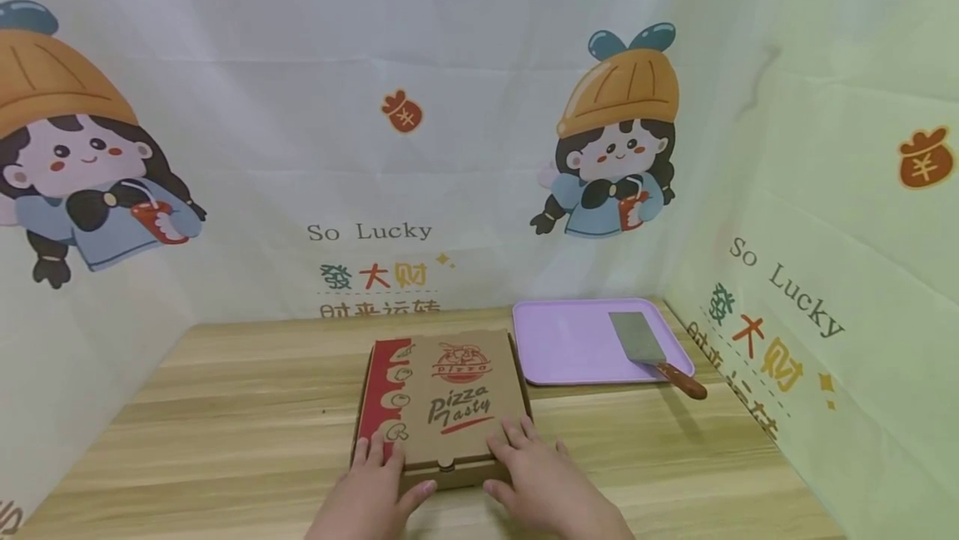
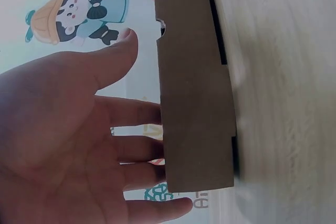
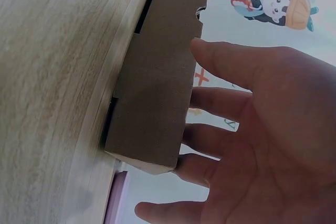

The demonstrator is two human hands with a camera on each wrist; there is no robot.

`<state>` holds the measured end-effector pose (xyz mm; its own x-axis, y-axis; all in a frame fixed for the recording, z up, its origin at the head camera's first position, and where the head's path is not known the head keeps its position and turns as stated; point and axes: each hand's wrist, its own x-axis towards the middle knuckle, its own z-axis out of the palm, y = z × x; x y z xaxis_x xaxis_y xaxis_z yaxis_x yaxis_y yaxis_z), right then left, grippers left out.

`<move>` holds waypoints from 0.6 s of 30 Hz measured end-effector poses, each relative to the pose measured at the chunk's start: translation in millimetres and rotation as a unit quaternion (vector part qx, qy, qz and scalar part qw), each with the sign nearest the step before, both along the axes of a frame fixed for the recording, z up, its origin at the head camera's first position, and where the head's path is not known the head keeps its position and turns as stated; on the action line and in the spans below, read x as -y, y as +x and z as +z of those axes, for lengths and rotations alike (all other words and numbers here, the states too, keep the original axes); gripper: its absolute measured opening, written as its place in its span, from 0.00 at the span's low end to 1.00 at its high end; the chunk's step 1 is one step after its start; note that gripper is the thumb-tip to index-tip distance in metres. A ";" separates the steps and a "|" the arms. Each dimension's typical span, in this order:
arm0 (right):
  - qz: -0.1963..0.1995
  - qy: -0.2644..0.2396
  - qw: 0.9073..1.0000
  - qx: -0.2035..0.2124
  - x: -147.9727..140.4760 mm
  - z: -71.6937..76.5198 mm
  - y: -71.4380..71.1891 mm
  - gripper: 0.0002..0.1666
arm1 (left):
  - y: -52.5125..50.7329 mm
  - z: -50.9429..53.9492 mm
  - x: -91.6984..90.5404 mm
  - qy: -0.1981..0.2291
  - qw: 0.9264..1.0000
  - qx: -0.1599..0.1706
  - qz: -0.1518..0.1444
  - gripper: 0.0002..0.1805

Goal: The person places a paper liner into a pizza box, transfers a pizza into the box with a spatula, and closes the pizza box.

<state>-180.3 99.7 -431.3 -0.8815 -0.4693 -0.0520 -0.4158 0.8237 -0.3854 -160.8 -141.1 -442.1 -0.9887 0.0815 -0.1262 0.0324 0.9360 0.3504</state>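
A closed cardboard pizza box (image 1: 449, 407) with a red printed strip lies flat on the wooden table. My left hand (image 1: 370, 486) rests its fingers on the lid's near left corner, the thumb in front of the box. On the lid's near right part lie the fingers of my right hand (image 1: 543, 473), its thumb near the front edge. In the left wrist view, the box's front wall (image 2: 197, 87) stands beside the spread fingers. The right wrist view shows straight fingers over the lid, with the thumb tip by the front wall (image 3: 155, 72). What the box contains is hidden.
Behind and right of the box lies a purple tray (image 1: 562, 344). A flat metal spatula (image 1: 638, 339) rests on it, its brown wooden handle (image 1: 683, 380) sticking out over the near edge. Printed cloth walls (image 1: 479, 149) border the table at the back and sides.
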 end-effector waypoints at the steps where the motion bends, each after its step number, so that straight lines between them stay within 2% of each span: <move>1: -0.001 0.001 1.000 -0.002 0.3 -0.2 -0.2 0.38 | -0.7 -0.2 1.2 0.002 1.000 -0.004 -0.003 0.46; 7: 0.006 0.014 1.000 -0.012 1.8 -0.2 -1.6 0.39 | -6.7 -3.7 10.2 0.015 0.999 -0.023 -0.018 0.43; 14: 0.014 0.012 1.000 -0.021 5.1 -0.6 -6.5 0.41 | -4.8 18.5 9.6 0.029 0.999 -0.013 -0.012 0.39; 18: 0.012 0.010 1.000 -0.018 7.1 -1.8 -9.4 0.41 | -5.3 19.7 9.6 0.029 0.999 -0.011 -0.007 0.38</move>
